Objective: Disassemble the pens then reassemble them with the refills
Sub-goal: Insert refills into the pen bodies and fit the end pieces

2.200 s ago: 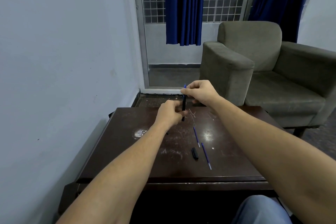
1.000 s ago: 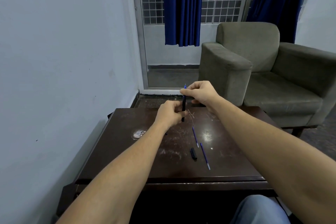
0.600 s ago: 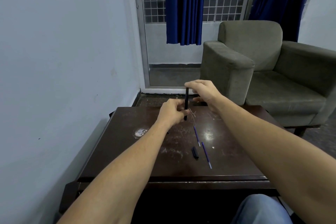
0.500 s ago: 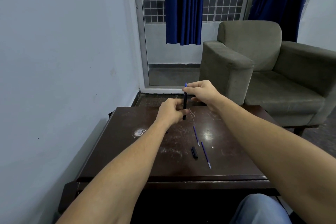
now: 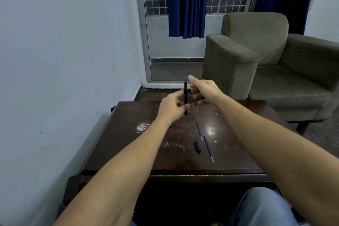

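My left hand [image 5: 173,105] grips a black pen barrel [image 5: 185,95] upright above the far part of the dark wooden table [image 5: 128,145]. A blue refill tip pokes out of the barrel's top. My right hand [image 5: 203,91] hovers just right of the barrel with its fingers spread, index finger near the tip, holding nothing. On the table lie two blue refills, one [image 5: 199,130] farther and one [image 5: 208,149] nearer, and a short black pen cap [image 5: 197,146] beside them.
A grey armchair [image 5: 266,64] stands at the right behind the table. A pale wall runs along the left. Blue curtains [image 5: 186,2] hang over a grilled window at the back. My knee in jeans [image 5: 262,207] is below the table's front edge.
My right hand has let go of the barrel's top and opened, fingers spreading slightly to the right. The left hand still holds the barrel upright.
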